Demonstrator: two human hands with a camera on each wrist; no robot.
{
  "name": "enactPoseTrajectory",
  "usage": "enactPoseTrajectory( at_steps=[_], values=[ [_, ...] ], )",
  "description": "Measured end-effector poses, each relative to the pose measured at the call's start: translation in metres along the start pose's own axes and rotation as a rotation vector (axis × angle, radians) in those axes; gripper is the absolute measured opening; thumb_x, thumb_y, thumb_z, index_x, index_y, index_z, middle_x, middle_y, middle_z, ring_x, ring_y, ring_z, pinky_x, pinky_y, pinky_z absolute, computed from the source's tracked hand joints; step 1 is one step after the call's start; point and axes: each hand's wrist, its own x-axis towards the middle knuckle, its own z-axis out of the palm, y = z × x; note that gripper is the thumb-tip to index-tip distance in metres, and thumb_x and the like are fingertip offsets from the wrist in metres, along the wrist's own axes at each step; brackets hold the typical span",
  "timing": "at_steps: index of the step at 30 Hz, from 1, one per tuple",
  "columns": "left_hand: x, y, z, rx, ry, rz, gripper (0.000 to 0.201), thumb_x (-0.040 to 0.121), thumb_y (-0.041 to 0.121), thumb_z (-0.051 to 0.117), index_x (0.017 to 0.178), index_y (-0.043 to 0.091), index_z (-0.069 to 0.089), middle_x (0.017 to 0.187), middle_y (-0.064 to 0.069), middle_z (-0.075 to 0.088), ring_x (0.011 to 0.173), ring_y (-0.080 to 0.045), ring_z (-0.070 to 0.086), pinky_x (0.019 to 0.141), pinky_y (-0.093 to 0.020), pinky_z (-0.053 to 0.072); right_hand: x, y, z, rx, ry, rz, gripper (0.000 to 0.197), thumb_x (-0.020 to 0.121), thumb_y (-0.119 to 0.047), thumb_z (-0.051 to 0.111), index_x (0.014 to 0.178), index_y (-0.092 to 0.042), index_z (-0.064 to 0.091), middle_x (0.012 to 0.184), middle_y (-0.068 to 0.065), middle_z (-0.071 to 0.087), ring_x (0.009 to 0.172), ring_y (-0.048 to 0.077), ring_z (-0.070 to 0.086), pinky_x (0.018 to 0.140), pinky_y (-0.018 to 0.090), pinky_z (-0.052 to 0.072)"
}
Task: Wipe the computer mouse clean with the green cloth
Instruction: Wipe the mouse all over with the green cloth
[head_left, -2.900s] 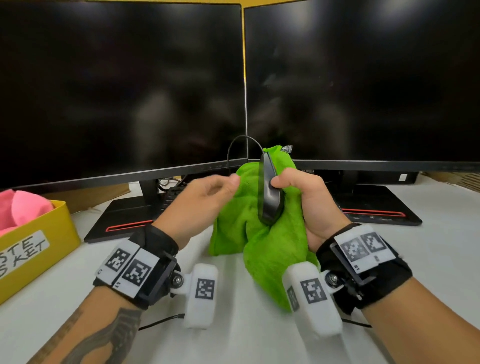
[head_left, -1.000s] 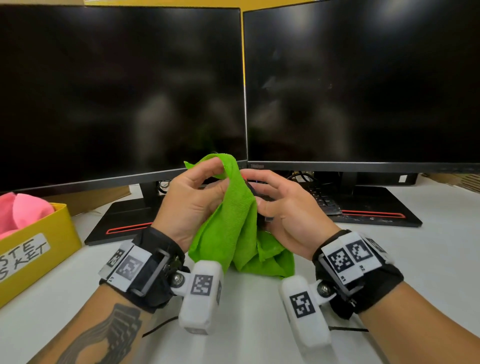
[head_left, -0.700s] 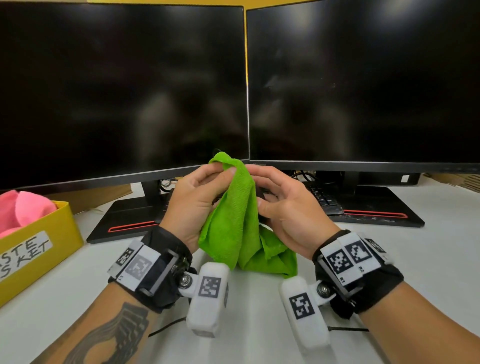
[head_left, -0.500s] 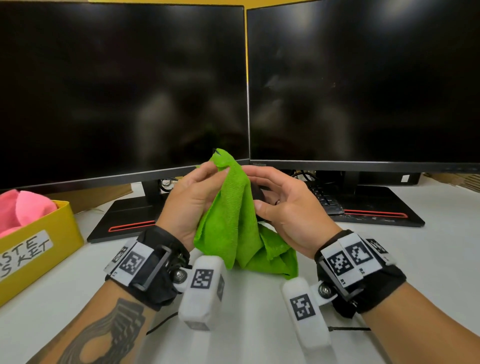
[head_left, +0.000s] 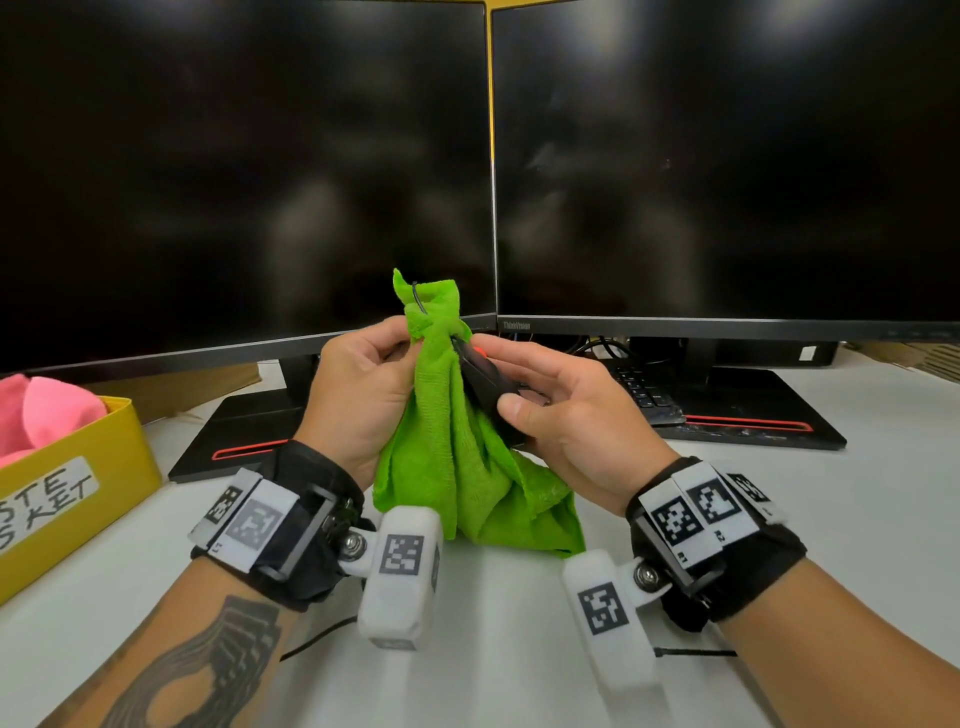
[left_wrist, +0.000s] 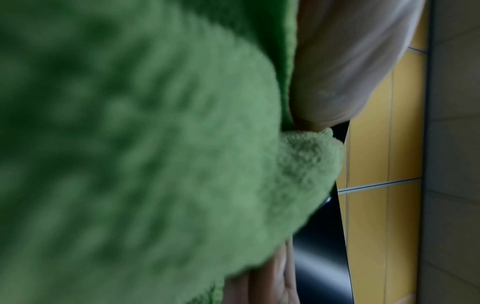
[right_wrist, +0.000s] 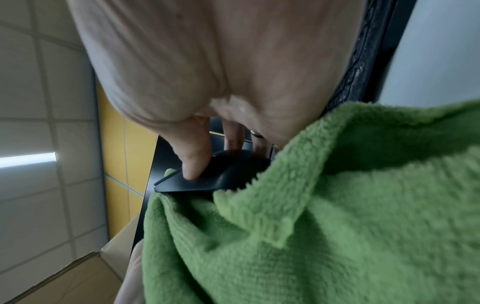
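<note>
Above the white desk, my right hand (head_left: 524, 389) grips the black computer mouse (head_left: 485, 382), thumb on its near side and fingers behind it. The mouse stands tilted on edge against the green cloth (head_left: 457, 457). My left hand (head_left: 374, 384) holds the cloth bunched against the mouse's left side, and the cloth's tail hangs down to the desk. A thin black cord (head_left: 417, 296) pokes out of the cloth's top. In the right wrist view my thumb presses the mouse (right_wrist: 221, 174) just above the cloth (right_wrist: 311, 236). The cloth (left_wrist: 142, 154) fills the left wrist view.
Two dark monitors (head_left: 727, 156) stand close behind my hands on black bases. A black keyboard (head_left: 644, 389) lies under the right monitor. At the left edge sits a yellow bin (head_left: 72, 488) holding pink cloth (head_left: 41, 410).
The mouse, hidden behind the cloth moments ago, now shows in my right hand. The cloth's top has risen and my left hand has shifted along it.
</note>
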Motion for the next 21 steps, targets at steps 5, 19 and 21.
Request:
enactPoseTrajectory(
  at_steps=[5, 19, 21],
  values=[
    [0.001, 0.0028, -0.0012, -0.045, -0.025, 0.0, 0.031, 0.085, 0.014, 0.067, 0.114, 0.009, 0.076, 0.105, -0.015, 0.078, 0.087, -0.023, 0.073, 0.083, -0.038, 0.063, -0.001, -0.0051, -0.005, 0.094, -0.051, 0.045, 0.051, 0.092, 0.006, 0.054, 0.142, -0.006, 0.058, 0.142, 0.015, 0.066, 0.129, 0.031, 0.063, 0.09, 0.036, 0.058],
    [-0.0014, 0.0033, 0.0002, -0.133, -0.103, 0.014, 0.028, 0.08, 0.001, 0.064, 0.107, -0.007, 0.072, 0.095, -0.018, 0.079, 0.08, -0.022, 0.078, 0.072, -0.031, 0.063, 0.0012, -0.0044, -0.0101, -0.086, 0.039, -0.075, 0.058, 0.081, 0.005, 0.059, 0.137, -0.005, 0.064, 0.135, 0.013, 0.07, 0.133, 0.025, 0.062, 0.118, 0.051, 0.043],
    [-0.0019, 0.0034, 0.0, -0.123, -0.103, 0.015, 0.029, 0.081, 0.001, 0.063, 0.109, -0.007, 0.071, 0.098, -0.017, 0.08, 0.084, -0.023, 0.078, 0.074, -0.03, 0.063, 0.001, -0.0042, -0.0099, -0.101, 0.047, -0.082, 0.058, 0.08, 0.006, 0.059, 0.137, -0.005, 0.064, 0.135, 0.013, 0.07, 0.133, 0.025, 0.062, 0.118, 0.05, 0.043]
  ],
)
